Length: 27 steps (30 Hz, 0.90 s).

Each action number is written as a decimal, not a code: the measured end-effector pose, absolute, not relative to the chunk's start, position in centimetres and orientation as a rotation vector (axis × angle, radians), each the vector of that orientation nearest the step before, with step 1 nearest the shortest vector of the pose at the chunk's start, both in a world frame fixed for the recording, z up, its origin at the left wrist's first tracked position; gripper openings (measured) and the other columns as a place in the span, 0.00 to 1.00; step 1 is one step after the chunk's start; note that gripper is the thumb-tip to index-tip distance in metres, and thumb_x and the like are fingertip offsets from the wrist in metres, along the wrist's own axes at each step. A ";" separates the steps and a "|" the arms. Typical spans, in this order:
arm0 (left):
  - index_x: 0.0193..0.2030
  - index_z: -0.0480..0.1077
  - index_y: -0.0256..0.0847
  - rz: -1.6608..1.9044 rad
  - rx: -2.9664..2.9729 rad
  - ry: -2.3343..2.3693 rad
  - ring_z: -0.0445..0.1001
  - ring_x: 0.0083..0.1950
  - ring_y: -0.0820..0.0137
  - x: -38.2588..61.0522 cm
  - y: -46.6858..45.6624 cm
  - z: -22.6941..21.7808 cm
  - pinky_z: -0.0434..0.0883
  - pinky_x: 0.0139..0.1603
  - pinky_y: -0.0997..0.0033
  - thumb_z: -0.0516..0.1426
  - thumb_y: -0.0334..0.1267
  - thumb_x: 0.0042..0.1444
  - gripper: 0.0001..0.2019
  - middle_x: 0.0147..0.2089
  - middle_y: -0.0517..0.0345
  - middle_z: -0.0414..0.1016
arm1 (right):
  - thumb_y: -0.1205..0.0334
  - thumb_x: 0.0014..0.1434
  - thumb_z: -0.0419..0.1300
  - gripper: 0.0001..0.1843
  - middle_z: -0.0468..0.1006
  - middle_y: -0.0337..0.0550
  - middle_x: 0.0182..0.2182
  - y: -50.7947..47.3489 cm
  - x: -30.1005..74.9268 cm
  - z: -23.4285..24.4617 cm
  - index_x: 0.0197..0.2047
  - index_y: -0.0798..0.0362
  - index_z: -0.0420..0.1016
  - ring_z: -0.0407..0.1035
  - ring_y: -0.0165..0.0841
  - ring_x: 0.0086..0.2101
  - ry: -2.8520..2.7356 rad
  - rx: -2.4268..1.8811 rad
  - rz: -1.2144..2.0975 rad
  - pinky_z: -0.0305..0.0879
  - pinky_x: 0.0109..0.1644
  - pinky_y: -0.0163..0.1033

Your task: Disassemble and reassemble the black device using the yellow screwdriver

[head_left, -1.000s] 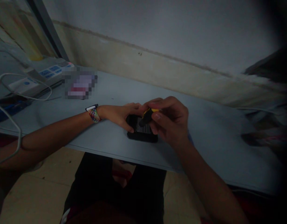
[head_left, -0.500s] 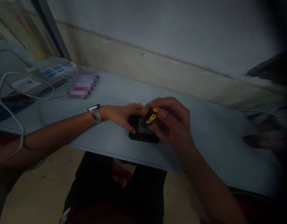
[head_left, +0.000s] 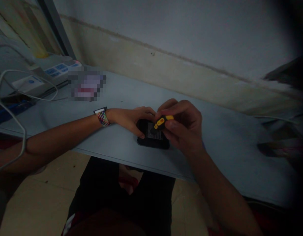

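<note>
A black rounded box [head_left: 151, 143] with a printed label on its upper face lies on the table. My left hand [head_left: 129, 119] grips its left side, thumb at the near left and fingers reaching around the far side. Between the thumb and fingers of my right hand [head_left: 184, 126] is a screwdriver [head_left: 161, 122] with a stubby black-and-yellow handle. It is held at a slant over the label, its lower end pointing down toward the box. Whether the tip touches the box I cannot tell in the dim light.
A pixelated flat object [head_left: 87, 87] lies on the pale table [head_left: 117, 144] at the back left. Beyond it stands a white power strip [head_left: 58, 70], with a white cable [head_left: 11, 114] looping over my left forearm. A wall [head_left: 166, 65] borders the far edge. Dark blurred items [head_left: 276, 147] sit at right.
The screwdriver's handle has turned and tilted further to the right in my right fingers. My left hand keeps its grip on the box. The whole view has shifted slightly.
</note>
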<state>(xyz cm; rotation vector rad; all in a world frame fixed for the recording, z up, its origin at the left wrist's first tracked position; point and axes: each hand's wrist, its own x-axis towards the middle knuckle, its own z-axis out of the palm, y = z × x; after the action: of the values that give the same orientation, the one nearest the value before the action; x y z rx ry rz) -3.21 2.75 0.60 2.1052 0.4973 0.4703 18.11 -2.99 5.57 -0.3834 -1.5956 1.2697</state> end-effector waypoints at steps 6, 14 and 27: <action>0.63 0.77 0.46 0.452 2.142 0.491 0.63 0.73 0.44 -3.3 2.6 0.6 0.60 0.80 0.38 0.74 0.55 0.46 0.37 0.69 0.47 0.68 | 0.55 0.57 0.78 0.16 0.83 0.36 0.34 -2.7 18.1 5.8 0.39 0.45 0.75 0.67 0.26 0.22 -1.593 -0.504 1.252 0.66 0.21 0.32; 0.61 0.78 0.47 0.431 2.124 0.487 0.61 0.75 0.43 -3.3 2.8 0.4 0.61 0.79 0.40 0.74 0.58 0.46 0.37 0.66 0.49 0.72 | 0.52 0.68 0.68 0.12 0.84 0.39 0.36 -3.0 18.6 6.3 0.50 0.48 0.84 0.57 0.20 0.16 -1.618 -0.372 1.517 0.50 0.14 0.30; 0.64 0.75 0.47 0.461 2.105 0.484 0.64 0.73 0.46 -3.3 2.4 0.9 0.60 0.80 0.39 0.73 0.54 0.47 0.37 0.68 0.49 0.69 | 0.56 0.57 0.78 0.15 0.85 0.37 0.36 -2.3 17.9 5.3 0.41 0.45 0.78 0.71 0.26 0.22 -1.600 -0.339 1.356 0.67 0.20 0.31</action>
<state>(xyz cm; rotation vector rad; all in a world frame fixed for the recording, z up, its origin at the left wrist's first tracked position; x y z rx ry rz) -3.28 2.38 0.91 2.1050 0.4843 0.4612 17.94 -2.32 5.31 -0.3391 -1.6003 1.3562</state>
